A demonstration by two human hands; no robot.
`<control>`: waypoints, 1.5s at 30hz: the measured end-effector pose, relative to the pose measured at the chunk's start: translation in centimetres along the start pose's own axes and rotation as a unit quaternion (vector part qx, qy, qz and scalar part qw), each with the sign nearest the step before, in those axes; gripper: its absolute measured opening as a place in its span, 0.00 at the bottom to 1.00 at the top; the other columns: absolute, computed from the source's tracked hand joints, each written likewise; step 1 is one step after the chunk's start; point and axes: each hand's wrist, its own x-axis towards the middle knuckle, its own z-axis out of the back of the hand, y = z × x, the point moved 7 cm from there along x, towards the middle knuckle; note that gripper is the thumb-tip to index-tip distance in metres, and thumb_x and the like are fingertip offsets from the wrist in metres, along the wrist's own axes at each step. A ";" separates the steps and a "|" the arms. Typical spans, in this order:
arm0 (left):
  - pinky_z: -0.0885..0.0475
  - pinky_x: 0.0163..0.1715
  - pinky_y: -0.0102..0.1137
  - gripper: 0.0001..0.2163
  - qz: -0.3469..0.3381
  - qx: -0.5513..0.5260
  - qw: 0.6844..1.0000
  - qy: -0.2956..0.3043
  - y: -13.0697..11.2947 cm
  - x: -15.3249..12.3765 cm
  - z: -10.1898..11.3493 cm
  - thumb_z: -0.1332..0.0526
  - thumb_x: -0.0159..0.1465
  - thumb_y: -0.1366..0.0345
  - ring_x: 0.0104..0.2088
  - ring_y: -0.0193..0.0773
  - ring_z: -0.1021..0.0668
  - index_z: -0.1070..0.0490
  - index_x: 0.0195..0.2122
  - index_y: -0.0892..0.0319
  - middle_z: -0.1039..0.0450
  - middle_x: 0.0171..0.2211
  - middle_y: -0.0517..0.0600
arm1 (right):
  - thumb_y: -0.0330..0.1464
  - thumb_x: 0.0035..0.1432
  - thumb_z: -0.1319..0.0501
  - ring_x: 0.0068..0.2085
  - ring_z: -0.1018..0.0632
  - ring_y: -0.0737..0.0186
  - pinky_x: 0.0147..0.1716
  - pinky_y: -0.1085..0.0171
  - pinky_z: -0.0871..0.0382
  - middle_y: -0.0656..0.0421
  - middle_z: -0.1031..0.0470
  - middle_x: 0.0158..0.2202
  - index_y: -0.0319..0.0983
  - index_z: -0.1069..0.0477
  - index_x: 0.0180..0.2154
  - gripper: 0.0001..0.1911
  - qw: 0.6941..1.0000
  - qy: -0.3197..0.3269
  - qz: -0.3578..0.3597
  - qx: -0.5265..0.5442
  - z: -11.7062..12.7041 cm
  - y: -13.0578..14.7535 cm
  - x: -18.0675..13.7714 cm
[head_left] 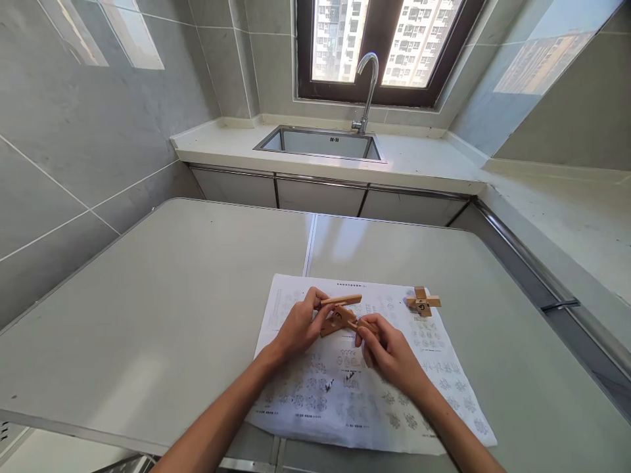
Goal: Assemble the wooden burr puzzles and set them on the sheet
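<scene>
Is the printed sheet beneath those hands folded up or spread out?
Spread out: the sheet lies open across part of the table, its rows of printed drawings showing.

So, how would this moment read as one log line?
left hand: holds wooden stick; right hand: pinches wooden pieces; beneath hands: printed sheet; sheet's upper right: wooden cross

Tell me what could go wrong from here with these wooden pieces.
The left hand pinches a slim wooden strip while other wooden pieces sit between both hands, so a small slip might let something drop. The right hand works close beside it, so fingers could get in each other's way. The wooden cross rests at the printed sheet's upper right corner; tugging the paper might shift it.
</scene>
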 end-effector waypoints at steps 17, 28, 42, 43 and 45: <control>0.19 0.47 0.35 0.14 -0.114 -0.031 0.992 -0.047 -2.8 -0.7 -0.2 0.44 0.76 0.60 0.48 0.42 0.16 0.26 0.58 0.56 0.17 0.50 0.53 | 0.51 0.70 0.40 0.19 0.26 0.70 0.20 0.67 0.43 0.60 0.22 0.35 0.41 0.31 0.44 0.19 0.992 -0.004 -0.052 0.119 0.7 -0.4 0.4; 0.20 0.57 0.42 0.15 -0.199 -0.016 0.979 -0.049 -2.9 -0.9 -0.7 0.38 0.73 0.65 0.58 0.47 0.18 0.27 0.60 0.55 0.22 0.60 0.57 | 0.50 0.69 0.38 0.18 0.26 0.70 0.18 0.67 0.52 0.60 0.22 0.34 0.41 0.31 0.44 0.19 0.988 -0.021 -0.068 0.140 1.0 -0.4 0.2; 0.20 0.57 0.43 0.20 -0.196 0.004 0.980 -0.017 -2.6 -0.8 -1.3 0.40 0.75 0.63 0.61 0.47 0.21 0.33 0.67 0.53 0.26 0.64 0.56 | 0.53 0.67 0.38 0.17 0.27 0.69 0.17 0.66 0.50 0.57 0.20 0.36 0.41 0.31 0.43 0.22 0.988 -0.036 -0.071 0.135 1.2 -0.6 0.3; 0.20 0.57 0.43 0.20 -0.196 0.007 0.980 -0.013 -2.7 -0.8 -1.3 0.41 0.75 0.63 0.61 0.47 0.21 0.34 0.68 0.53 0.26 0.64 0.56 | 0.53 0.67 0.38 0.17 0.27 0.69 0.17 0.66 0.49 0.57 0.19 0.37 0.41 0.31 0.43 0.22 0.988 -0.037 -0.070 0.132 1.2 -0.6 0.3; 0.20 0.57 0.42 0.22 -0.193 0.019 0.981 -0.006 -2.8 -0.8 -1.4 0.42 0.76 0.63 0.60 0.47 0.20 0.37 0.70 0.51 0.26 0.64 0.55 | 0.54 0.67 0.38 0.17 0.27 0.69 0.17 0.66 0.48 0.56 0.18 0.38 0.40 0.30 0.44 0.23 0.988 -0.042 -0.071 0.128 1.3 -0.7 0.3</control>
